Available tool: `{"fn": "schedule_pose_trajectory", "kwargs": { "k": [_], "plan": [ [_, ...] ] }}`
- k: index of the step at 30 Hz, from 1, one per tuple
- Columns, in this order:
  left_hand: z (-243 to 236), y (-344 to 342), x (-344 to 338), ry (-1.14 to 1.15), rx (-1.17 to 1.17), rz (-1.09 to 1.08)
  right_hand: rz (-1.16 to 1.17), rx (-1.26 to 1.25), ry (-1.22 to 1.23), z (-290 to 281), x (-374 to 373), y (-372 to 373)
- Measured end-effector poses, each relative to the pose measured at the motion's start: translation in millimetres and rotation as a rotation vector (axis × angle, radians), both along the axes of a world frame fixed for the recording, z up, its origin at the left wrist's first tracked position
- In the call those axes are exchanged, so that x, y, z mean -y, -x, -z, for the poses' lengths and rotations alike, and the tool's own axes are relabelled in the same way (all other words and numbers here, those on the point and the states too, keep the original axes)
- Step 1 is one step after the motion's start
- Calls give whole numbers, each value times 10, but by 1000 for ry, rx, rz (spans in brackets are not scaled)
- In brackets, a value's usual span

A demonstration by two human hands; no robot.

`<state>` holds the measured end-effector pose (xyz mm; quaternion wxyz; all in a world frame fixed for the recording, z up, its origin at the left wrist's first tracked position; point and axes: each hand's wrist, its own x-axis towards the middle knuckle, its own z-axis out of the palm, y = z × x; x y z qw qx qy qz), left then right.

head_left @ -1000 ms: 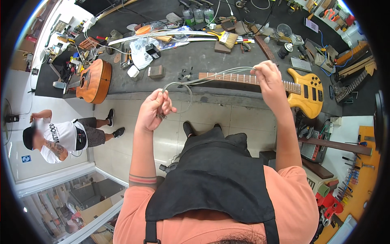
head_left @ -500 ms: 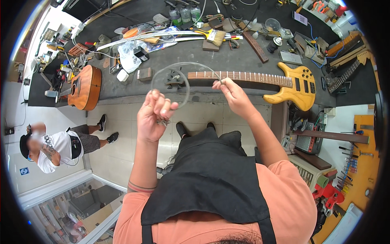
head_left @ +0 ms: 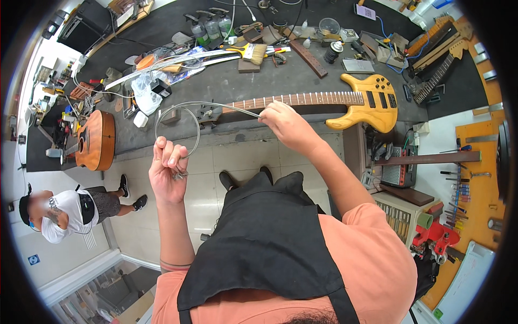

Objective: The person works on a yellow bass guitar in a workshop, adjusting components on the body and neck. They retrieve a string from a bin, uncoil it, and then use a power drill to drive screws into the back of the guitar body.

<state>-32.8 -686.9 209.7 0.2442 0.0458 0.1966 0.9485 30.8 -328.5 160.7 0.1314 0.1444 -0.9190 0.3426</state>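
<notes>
Your left hand (head_left: 170, 168) grasps the wire coil (head_left: 198, 127), your right hand (head_left: 288, 128) its outstretched strands (head_left: 232, 108), mid-air by the workbench's front edge (head_left: 251, 136). Gentle tension should avoid kinks; clear the bass guitar (head_left: 353, 114) along that edge.

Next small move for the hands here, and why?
I'd probably ease the right hand gently farther right, with the left hand closed on the wires. They run between both hands but curl into a loop above the left one, so a light pull would likely open it. The yellow guitar lies close by, so slow seems safer.
</notes>
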Motion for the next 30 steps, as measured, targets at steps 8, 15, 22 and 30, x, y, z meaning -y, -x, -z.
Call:
{"fn": "schedule_pose_trajectory", "kwargs": {
  "k": [8,15,22,30],
  "plan": [
    [136,-343,-521,415,-111,234,328,376,1201,92,142,121],
    [381,-359,-643,586,-172,479,243,533,1684,116,314,136],
    [346,-182,-824,925,-657,56,-7,949,1539,177,348,50],
    [257,77,-863,1167,-1145,-183,-386,1088,1641,149,315,197]
  ]
}}
